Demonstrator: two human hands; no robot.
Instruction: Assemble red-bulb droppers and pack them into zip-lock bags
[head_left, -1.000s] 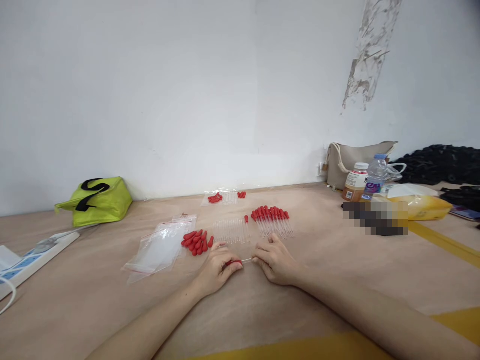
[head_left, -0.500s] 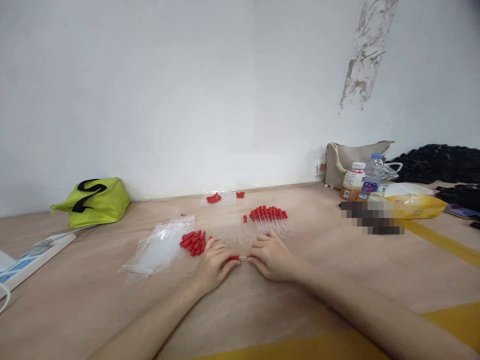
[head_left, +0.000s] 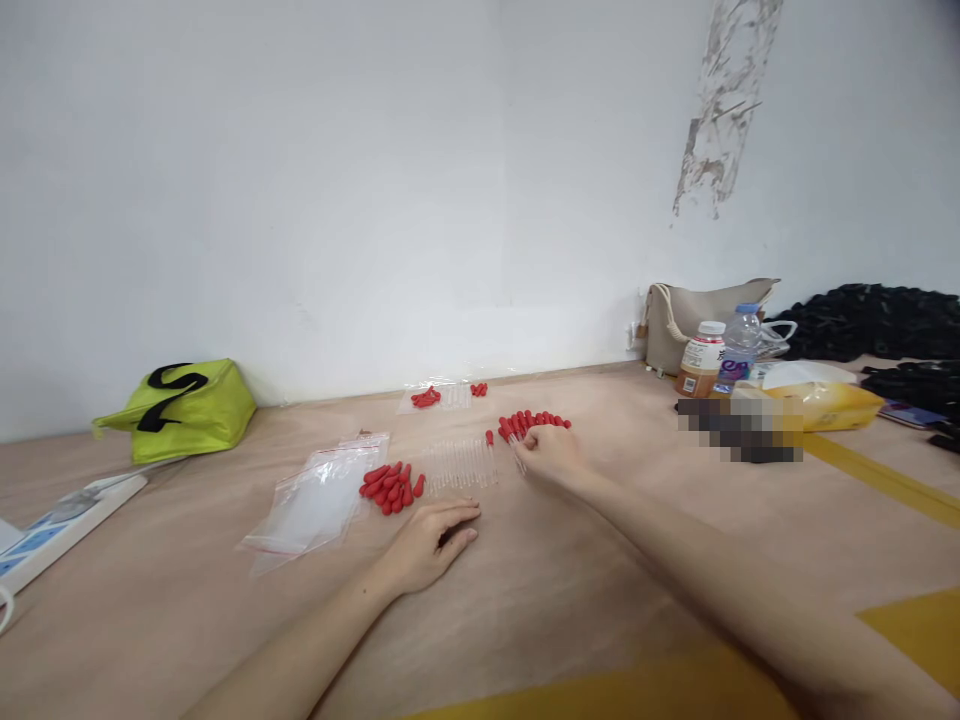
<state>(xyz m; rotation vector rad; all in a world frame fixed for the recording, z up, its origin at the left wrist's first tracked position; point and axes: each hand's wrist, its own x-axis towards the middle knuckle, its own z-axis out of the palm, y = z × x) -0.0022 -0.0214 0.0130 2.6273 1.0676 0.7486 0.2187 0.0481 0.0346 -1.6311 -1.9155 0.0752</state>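
Observation:
My left hand [head_left: 435, 540] rests on the table, thumb and fingers apart with nothing between them. Just beyond it lies a pile of red rubber bulbs [head_left: 388, 488]. My right hand [head_left: 551, 455] is pinched at the row of finished droppers [head_left: 536, 420], which have red bulbs and clear tubes. A dropper seems to be in its fingertips, at the row's left end; the hand covers much of the tubes. Left of that row, clear glass tubes [head_left: 457, 463] lie side by side, with a single red-topped dropper [head_left: 490, 438] at their right end.
Clear zip bags [head_left: 319, 500] lie left of the bulbs. More red bulbs [head_left: 426, 397] rest on plastic by the wall. A green bag [head_left: 187, 410] and a power strip [head_left: 67, 525] are at left; bottles [head_left: 701, 360], a tissue pack [head_left: 825, 395] and a grey bag [head_left: 664, 320] at right.
My right hand has moved away from the left, forward and right to the dropper row, taking the dropper with it. The left hand has let go of the red bulb and opened.

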